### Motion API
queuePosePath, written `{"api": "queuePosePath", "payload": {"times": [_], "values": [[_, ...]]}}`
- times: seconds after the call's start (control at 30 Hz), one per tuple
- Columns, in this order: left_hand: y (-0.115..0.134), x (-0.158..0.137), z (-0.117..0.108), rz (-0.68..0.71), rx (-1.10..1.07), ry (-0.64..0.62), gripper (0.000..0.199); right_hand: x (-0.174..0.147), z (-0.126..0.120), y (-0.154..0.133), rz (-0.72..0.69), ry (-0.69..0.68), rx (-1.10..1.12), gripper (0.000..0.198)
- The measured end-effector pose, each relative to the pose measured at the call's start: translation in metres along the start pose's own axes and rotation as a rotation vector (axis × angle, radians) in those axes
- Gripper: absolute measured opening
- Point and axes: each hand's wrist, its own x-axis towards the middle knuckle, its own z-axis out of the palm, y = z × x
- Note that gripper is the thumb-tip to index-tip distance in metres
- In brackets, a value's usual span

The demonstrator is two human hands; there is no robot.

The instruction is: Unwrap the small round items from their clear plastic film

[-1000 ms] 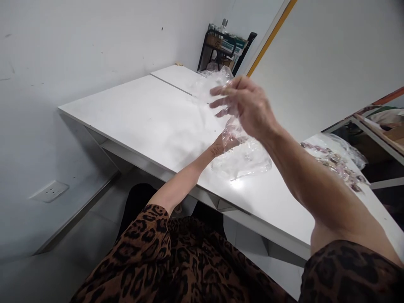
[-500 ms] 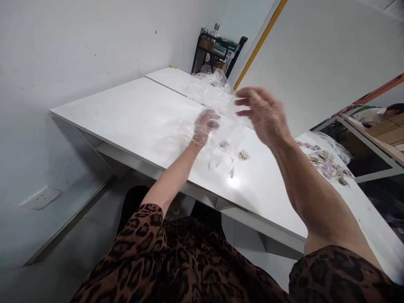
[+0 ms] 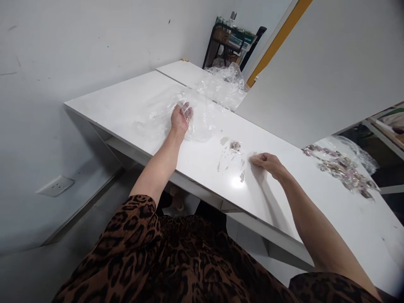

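My left hand (image 3: 182, 117) is turned palm up with its fingers curled on thin clear plastic. This clear plastic bag (image 3: 200, 126) spreads around the hand and over the table; whether a small item also lies in the palm is hard to tell. Fingertips pressed together, my right hand (image 3: 265, 162) is down on the white table (image 3: 205, 162), closed over a small packet that is mostly hidden. Just left of those fingers lies another small clear packet (image 3: 235, 146) with brownish-pink contents.
Crumpled clear plastic (image 3: 225, 82) lies at the table's far end. Many small wrapped packets (image 3: 344, 170) are spread at the right, with more clear film behind them. Grey worn marks (image 3: 242, 176) show on the tabletop. A dark rack with boxes (image 3: 233, 40) stands beyond.
My right hand has come down from the air onto the packet on the table. My left hand has shifted further over the table with the plastic bag. The view has turned slightly.
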Motion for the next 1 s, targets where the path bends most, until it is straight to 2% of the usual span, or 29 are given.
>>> {"api": "queuePosePath", "payload": {"times": [0.1,0.2,0.37,0.53,0.6,0.7,0.77,0.83,0.9,0.93,1.0], "values": [[-0.005,0.006,-0.001,-0.033,0.039,-0.005,0.019,0.000,0.004,-0.013,-0.049,-0.034,0.107,0.056],[-0.002,0.012,-0.005,-0.035,0.036,-0.002,0.015,0.001,0.020,-0.040,-0.157,-0.026,0.147,0.052],[0.004,0.011,-0.011,-0.014,0.014,0.019,0.016,0.014,0.059,-0.075,-0.186,-0.106,0.040,0.046],[0.005,0.009,-0.012,0.008,0.127,0.025,0.014,0.010,0.075,-0.083,-0.199,-0.110,0.153,0.046],[0.005,0.011,-0.011,0.015,0.145,0.036,0.014,-0.005,0.074,-0.082,-0.221,-0.055,0.173,0.045],[0.003,0.015,-0.010,0.015,0.154,0.047,0.015,-0.034,0.071,-0.068,-0.234,-0.042,0.280,0.061],[0.003,0.017,-0.009,0.016,0.164,0.040,0.017,-0.047,0.064,-0.050,-0.165,-0.076,0.417,0.065],[0.004,0.018,-0.008,0.011,0.159,0.047,0.018,-0.049,0.045,-0.028,-0.045,-0.029,0.521,0.059],[0.006,0.017,-0.006,-0.001,0.147,0.066,0.020,-0.037,0.011,-0.007,0.076,0.147,0.569,0.049],[0.007,0.017,-0.005,-0.007,0.148,0.078,0.021,-0.027,-0.011,0.001,0.130,0.286,0.587,0.046],[0.009,0.015,-0.003,-0.015,0.160,0.091,0.023,-0.007,-0.061,0.014,0.142,0.481,0.599,0.042]]}}
